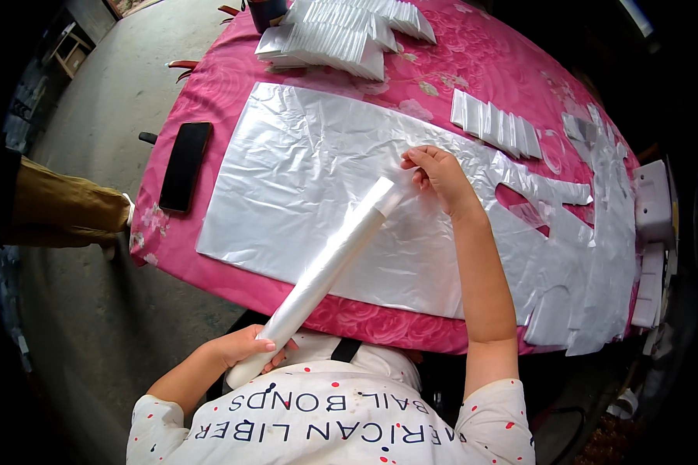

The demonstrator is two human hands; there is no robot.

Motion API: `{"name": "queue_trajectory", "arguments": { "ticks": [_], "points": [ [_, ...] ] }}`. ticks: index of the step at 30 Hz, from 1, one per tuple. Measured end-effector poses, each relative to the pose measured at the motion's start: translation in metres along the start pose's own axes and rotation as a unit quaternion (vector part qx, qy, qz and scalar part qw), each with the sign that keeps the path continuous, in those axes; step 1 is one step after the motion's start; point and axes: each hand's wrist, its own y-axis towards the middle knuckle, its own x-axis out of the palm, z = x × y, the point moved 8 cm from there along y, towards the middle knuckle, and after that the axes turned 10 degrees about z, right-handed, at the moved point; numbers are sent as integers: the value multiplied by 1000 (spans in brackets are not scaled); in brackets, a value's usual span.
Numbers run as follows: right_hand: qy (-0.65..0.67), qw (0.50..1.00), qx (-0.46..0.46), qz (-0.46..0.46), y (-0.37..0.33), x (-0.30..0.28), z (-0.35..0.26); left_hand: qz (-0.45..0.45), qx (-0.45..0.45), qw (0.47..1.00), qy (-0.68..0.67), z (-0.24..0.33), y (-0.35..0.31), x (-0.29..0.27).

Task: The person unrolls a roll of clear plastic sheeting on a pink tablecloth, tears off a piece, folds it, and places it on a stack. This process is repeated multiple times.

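Note:
My left hand (257,349) is wrapped round the lower end of a long, narrow roll of white plastic film (329,260), held close to my body. The roll slants up and away to the right over the table. By its far end, my right hand (436,174) is closed in a pinch on what looks like thin, see-through film, its edge hard to make out. Under both lies a stack of large, flat, wrinkled plastic bags (287,170). Its right part has bag handles and cut-out gaps through which the pink cloth shows.
A pink flowered cloth covers the table (364,324). At the far side stand folded plastic bundles (333,43), with a smaller folded row (495,124) to the right. A black phone (184,167) lies left. White plastic containers (653,201) stand beyond the right edge. A person's leg (70,201) shows left.

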Motion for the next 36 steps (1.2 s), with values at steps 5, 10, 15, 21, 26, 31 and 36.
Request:
{"name": "queue_trajectory", "arguments": {
  "ticks": [5, 10, 15, 21, 26, 31, 36],
  "points": [
    [-78, 988, 32, -129, -22, 24, 5, -6, 3, 1000, -7, 0, 0, 0],
    [-109, 972, 30, -204, -36, 42, 3, -4, -12, 1000, -9, -2, 0, -2],
    [-118, 986, -43, -112, -23, 26, -4, -1, -12, 1000, -9, 7, -2, 2],
    [-166, 972, -125, 105, 28, -94, -22, -25, -84, 996, 22, -23, -23, -31],
    [-196, 954, -137, 182, 37, -159, -26, -54, -113, 982, 138, -40, -48, -64],
    [-196, 961, -154, 123, 35, -123, -25, -66, -89, 924, 366, 20, -39, -33],
    [-205, 960, -178, 64, 31, -71, -22, 84, 273, 664, 691, 161, 14, 53]
  ]
}}
